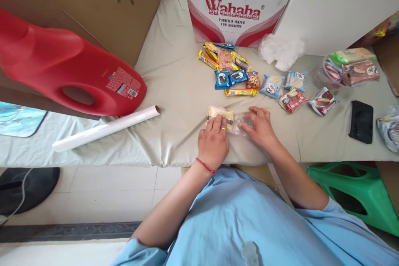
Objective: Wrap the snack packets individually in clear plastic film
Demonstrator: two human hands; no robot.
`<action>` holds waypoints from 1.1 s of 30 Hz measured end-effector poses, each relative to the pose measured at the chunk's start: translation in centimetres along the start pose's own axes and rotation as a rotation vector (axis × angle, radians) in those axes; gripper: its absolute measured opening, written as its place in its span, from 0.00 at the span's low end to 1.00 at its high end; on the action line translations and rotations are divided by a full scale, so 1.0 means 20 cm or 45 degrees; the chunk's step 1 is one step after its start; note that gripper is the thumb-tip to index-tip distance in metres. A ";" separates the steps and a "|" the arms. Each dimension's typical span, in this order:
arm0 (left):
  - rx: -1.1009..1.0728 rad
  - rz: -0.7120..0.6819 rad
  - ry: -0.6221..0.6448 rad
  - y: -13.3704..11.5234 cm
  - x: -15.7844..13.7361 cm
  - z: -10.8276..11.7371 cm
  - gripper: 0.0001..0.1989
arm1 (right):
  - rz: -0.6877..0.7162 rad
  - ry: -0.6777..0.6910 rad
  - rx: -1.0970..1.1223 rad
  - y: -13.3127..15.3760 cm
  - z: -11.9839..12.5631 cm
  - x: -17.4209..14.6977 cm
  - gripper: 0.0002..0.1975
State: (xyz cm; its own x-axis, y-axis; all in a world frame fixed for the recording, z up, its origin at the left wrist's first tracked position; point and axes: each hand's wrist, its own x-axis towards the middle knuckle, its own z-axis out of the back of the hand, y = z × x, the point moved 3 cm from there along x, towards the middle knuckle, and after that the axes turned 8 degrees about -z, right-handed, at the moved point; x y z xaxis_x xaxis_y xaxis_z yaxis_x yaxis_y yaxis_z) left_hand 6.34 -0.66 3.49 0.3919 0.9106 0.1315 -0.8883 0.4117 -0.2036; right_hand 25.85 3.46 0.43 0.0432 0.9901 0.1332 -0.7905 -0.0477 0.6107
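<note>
My left hand [214,138] rests with its fingers together over a yellow-and-clear wrapped snack packet [229,117] on the cloth-covered table, holding it down. Beside it, my right hand [261,126] curves thumb and fingers around a clear-wrapped snack [247,122] with something dark and round inside. The two packets lie side by side, touching or nearly so. Just beyond my hands are a yellow stick packet [241,92], blue snack packets [222,80], and a brown cookie packet [253,80]. Light-blue packets [272,86] and a red packet [292,99] lie past my right hand.
A Wahaha water carton [237,8] stands at the back, with crumpled white plastic [282,51] by its corner. On the left are a red detergent bottle [102,75] and a white roll [107,129]. A tub of snacks [332,77] and a black phone [360,121] sit right.
</note>
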 end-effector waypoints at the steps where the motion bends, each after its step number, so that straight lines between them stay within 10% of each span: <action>1: 0.026 -0.002 0.013 0.00 0.00 0.00 0.29 | 0.010 0.046 0.008 -0.01 -0.01 -0.01 0.15; 10: 0.192 -0.021 0.092 0.00 -0.01 -0.03 0.27 | -0.250 0.365 0.368 0.21 0.12 0.13 0.12; 19: 0.220 -0.045 0.145 -0.15 -0.01 -0.02 0.23 | 0.143 0.690 -0.628 0.73 -0.17 0.35 0.15; 33: -0.078 -0.158 0.188 -0.04 -0.28 0.01 0.17 | 0.298 0.485 -0.823 0.75 -0.20 0.12 0.13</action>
State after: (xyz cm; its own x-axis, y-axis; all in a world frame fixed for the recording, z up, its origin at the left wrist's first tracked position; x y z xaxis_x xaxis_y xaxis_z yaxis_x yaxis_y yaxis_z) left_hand 4.80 -5.98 3.01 0.5326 0.8462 0.0165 -0.8164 0.5188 -0.2538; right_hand 11.68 5.74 6.82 -0.2883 0.9463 -0.1461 -0.9569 -0.2902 0.0088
